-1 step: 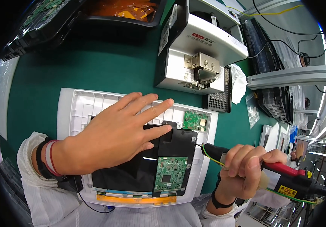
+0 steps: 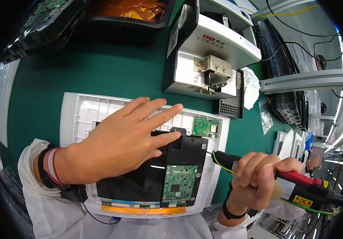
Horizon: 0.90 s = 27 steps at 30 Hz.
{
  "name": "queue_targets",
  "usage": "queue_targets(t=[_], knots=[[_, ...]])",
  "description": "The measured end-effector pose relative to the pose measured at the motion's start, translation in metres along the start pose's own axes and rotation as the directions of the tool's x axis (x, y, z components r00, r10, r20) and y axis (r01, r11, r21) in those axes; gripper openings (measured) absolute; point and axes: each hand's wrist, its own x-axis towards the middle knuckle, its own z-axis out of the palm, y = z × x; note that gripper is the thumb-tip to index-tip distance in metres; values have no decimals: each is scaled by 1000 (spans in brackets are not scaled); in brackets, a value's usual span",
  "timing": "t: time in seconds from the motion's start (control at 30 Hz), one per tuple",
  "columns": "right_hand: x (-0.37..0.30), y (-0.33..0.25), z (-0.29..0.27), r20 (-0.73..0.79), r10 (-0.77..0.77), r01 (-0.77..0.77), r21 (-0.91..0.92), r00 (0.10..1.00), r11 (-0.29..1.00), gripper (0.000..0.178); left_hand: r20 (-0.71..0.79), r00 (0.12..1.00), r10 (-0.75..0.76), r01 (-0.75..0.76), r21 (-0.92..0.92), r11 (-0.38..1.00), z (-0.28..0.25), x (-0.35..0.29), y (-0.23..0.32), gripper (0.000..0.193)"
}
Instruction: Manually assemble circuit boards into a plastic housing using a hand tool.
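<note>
My left hand [image 2: 125, 139] lies palm down over a black panel [image 2: 129, 183], its fingers spread and holding nothing. The panel sits in a white plastic frame [image 2: 68, 123] on the green bench mat. My right hand [image 2: 257, 177] is wrapped round a red and black electric screwdriver [image 2: 299, 178], held nearly level. Its thin bit touches or sits just beside the panel's right edge; which one I cannot tell. A green circuit board [image 2: 179, 183] is on the panel's lower right. Another small green board [image 2: 205, 127] lies at the frame's upper right. An orange strip [image 2: 143, 210] runs along the near edge.
Beyond the frame stands a white screw-feeding machine [image 2: 207, 51], with a black perforated tray [image 2: 230, 107] beside it. Black bins hold circuit boards [image 2: 46, 16] and orange film pieces [image 2: 139, 12] at the far left. A metal rail [image 2: 310, 81] crosses at the right, near stacked black trays [image 2: 291, 107].
</note>
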Motion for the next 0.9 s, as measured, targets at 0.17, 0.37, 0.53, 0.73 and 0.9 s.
queue_targets(t=[0.17, 0.37, 0.53, 0.73, 0.9], knots=[[-3, -4, -2, -3, 83, -83, 15, 997, 996, 30, -3, 1000, 4, -4, -8, 1000, 1, 0, -1, 42], [-3, -3, -4, 6, 73, -73, 31, 997, 997, 30, -5, 1000, 4, -5, -13, 1000, 2, 0, -1, 42], [-2, -6, -4, 12, 83, -83, 27, 996, 996, 30, -2, 1000, 3, -3, -8, 1000, 0, -1, 0, 42], [-4, -4, -4, 11, 87, -87, 15, 996, 996, 31, -1, 1000, 1, -1, -10, 1000, 1, -1, 0, 42], [-5, 9, 0, 20, 33, -32, -4, 999, 999, 26, 0, 1000, 12, -12, -7, 1000, 7, 0, -6, 43]])
